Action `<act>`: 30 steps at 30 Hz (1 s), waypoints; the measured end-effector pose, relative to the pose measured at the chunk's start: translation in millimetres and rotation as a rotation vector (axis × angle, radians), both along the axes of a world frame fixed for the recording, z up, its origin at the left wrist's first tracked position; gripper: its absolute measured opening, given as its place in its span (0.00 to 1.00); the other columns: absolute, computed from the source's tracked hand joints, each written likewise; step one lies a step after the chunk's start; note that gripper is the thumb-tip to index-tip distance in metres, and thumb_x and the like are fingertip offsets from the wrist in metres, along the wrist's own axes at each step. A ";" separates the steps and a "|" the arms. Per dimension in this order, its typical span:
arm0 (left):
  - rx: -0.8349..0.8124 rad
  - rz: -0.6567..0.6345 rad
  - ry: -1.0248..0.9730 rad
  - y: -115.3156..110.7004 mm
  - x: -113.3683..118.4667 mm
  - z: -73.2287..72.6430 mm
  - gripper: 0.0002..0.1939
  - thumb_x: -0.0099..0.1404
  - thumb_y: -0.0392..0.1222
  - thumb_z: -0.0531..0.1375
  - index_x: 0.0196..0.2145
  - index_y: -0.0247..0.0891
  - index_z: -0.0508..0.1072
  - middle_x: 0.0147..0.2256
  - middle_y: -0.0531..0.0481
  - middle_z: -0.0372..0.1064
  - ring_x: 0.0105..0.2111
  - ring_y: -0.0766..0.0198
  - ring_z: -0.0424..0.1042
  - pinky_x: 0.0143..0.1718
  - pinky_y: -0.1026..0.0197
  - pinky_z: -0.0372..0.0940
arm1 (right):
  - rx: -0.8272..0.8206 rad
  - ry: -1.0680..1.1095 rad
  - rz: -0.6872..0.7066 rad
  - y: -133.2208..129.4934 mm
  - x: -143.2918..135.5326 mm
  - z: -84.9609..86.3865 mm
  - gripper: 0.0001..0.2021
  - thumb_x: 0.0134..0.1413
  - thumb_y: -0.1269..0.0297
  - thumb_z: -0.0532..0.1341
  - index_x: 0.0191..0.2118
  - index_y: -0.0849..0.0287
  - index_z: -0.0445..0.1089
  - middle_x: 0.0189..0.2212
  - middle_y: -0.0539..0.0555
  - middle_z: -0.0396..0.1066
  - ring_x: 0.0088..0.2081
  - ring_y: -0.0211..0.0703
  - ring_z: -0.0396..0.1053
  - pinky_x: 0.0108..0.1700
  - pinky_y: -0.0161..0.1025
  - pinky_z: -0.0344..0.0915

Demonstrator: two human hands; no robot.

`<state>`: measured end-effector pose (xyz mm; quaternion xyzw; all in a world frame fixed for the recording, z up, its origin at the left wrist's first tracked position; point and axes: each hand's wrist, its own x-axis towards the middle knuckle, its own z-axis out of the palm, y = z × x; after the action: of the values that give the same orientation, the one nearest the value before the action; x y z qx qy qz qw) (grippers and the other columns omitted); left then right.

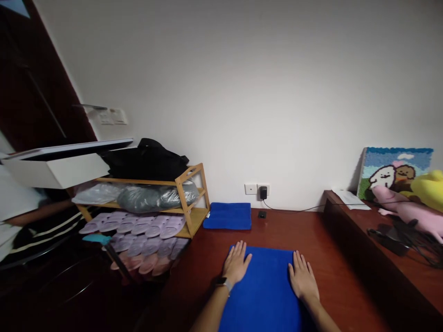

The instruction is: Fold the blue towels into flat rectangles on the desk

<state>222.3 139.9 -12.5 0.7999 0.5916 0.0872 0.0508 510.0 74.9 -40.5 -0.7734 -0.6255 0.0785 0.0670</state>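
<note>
A blue cloth (265, 290), which looks like a towel, lies spread on the reddish-brown wooden table (194, 281). Along its left edge, near the far corner, my left hand (236, 263) rests flat with the fingers apart; a watch is on that wrist. My right hand (303, 278) lies flat over the right edge, fingers stretched forward. Neither hand grips the cloth. Farther back, against the wall, sits a second blue cloth (228, 216), folded into a rectangle. The near end of the spread cloth runs out of the frame.
To the left stands a wooden rack (183, 203) with a black bag (148, 159) and lilac slippers (138, 226). A black plug (263, 192) in the wall socket trails a cable rightward. On the raised right surface are a pink plush toy (404, 210) and a dog picture (394, 173). Someone sits at far left.
</note>
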 end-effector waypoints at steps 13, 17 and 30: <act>0.015 0.063 -0.006 2.6 -31.6 -1.2 0.42 0.74 0.64 0.32 0.73 0.33 0.48 0.74 0.42 0.43 0.74 0.54 0.43 0.73 0.47 0.44 | -0.037 -0.017 -0.014 -3.7 -2.0 11.1 0.35 0.69 0.52 0.34 0.74 0.67 0.37 0.76 0.54 0.37 0.75 0.46 0.35 0.74 0.49 0.36; 0.011 0.063 -0.002 2.0 -32.4 0.1 0.42 0.74 0.65 0.32 0.73 0.32 0.50 0.73 0.43 0.44 0.73 0.54 0.44 0.73 0.48 0.43 | -0.040 -0.011 -0.012 -4.9 -2.5 13.7 0.35 0.69 0.52 0.34 0.74 0.66 0.38 0.76 0.53 0.36 0.75 0.46 0.36 0.74 0.49 0.36; 0.223 -0.072 0.054 -9.2 -4.1 15.4 0.34 0.77 0.58 0.38 0.71 0.37 0.57 0.70 0.42 0.56 0.71 0.51 0.52 0.72 0.41 0.49 | -0.013 0.021 -0.010 -3.4 -4.5 12.7 0.36 0.68 0.51 0.34 0.74 0.65 0.38 0.75 0.52 0.37 0.75 0.46 0.36 0.74 0.48 0.35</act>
<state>218.2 130.7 2.8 0.8234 0.5502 0.1291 -0.0516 505.5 71.5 -27.8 -0.7762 -0.6203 0.0902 0.0688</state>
